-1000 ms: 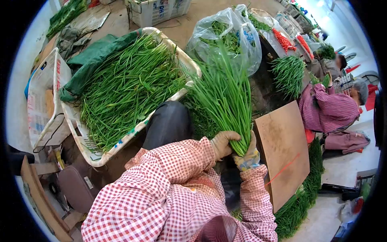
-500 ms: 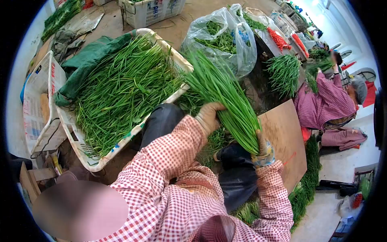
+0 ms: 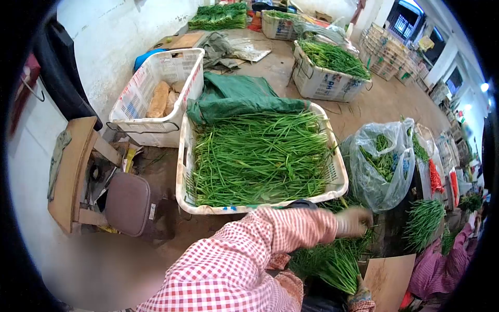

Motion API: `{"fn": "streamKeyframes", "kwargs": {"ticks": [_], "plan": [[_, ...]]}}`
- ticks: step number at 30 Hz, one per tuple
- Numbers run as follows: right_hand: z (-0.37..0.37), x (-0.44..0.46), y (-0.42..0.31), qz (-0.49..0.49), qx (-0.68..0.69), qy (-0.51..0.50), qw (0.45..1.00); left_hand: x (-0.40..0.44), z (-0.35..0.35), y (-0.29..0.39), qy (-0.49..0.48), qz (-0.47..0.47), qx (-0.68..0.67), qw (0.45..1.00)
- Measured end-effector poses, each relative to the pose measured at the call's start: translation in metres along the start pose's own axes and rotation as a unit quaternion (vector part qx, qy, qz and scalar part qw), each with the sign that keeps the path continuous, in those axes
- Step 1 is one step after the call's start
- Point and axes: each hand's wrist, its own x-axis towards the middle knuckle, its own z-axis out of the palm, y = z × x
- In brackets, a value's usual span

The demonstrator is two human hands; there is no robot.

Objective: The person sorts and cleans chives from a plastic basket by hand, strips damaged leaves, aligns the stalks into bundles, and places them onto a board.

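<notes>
My right hand point(image 3: 357, 292), in a patterned glove, grips the root end of a bunch of green chives point(image 3: 339, 273) at the lower right. The bunch's leaves fan out up and to the left, over other loose greens. My left hand point(image 3: 355, 221), in a light glove, is above the bunch and apart from its root end, near loose greens beside the crate. Motion smears its fingers, so whether it holds anything does not show. Left of that hand stands a white plastic crate point(image 3: 262, 208) full of loose chives point(image 3: 260, 156), a green cloth point(image 3: 244, 101) folded over its far side.
A clear plastic bag point(image 3: 382, 166) of greens stands right of the crate. A board point(image 3: 387, 283) lies beside my right hand. Another white crate point(image 3: 150, 122), a brown stool point(image 3: 127, 203) and a wooden frame point(image 3: 73, 171) are leftward. A person in a purple sleeve point(image 3: 434, 268) works at right.
The view has swung left, bringing the chive crate to the middle. My left hand has come off the bunch and is blurred; my right hand still holds the root end.
</notes>
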Motion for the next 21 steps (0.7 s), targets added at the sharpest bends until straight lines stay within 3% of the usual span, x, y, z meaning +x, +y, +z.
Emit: {"fn": "streamKeyframes", "kwargs": {"ticks": [1, 2, 3, 4, 7, 9, 13, 18, 20, 21], "plan": [[0.060, 0.054, 0.085, -0.083, 0.302, 0.009, 0.950, -0.016, 0.015, 0.016, -0.117, -0.030, -0.037, 0.992], [0.043, 0.017, 0.057, -0.093, 0.170, 0.041, 0.980, -0.028, 0.025, 0.028, -0.212, 0.018, 0.011, 0.977], [0.015, -0.015, 0.017, -0.133, 0.095, 0.082, 0.983, -0.040, 0.035, 0.034, -0.283, 0.009, -0.001, 0.959], [0.002, -0.032, 0.002, -0.180, 0.066, 0.119, 0.974, -0.053, 0.051, 0.029, -0.280, 0.106, 0.007, 0.954], [-0.046, -0.054, -0.021, -0.271, -0.007, 0.221, 0.937, -0.074, 0.071, 0.031, -0.318, 0.211, 0.071, 0.922], [-0.079, -0.054, -0.023, -0.238, -0.040, 0.241, 0.940, -0.087, 0.069, 0.029, -0.334, 0.179, 0.140, 0.915], [-0.152, -0.042, 0.009, -0.166, -0.123, 0.278, 0.938, -0.097, 0.046, -0.001, -0.547, 0.001, 0.294, 0.784], [-0.192, -0.044, 0.052, -0.086, -0.215, 0.279, 0.932, -0.120, 0.051, -0.041, -0.624, -0.134, 0.358, 0.682], [-0.201, -0.038, 0.039, -0.026, -0.249, 0.290, 0.924, -0.126, 0.046, -0.034, -0.630, -0.133, 0.372, 0.668], [-0.209, -0.011, 0.058, -0.013, -0.170, 0.295, 0.940, -0.096, 0.035, 0.024, -0.644, -0.136, 0.372, 0.654]]}}
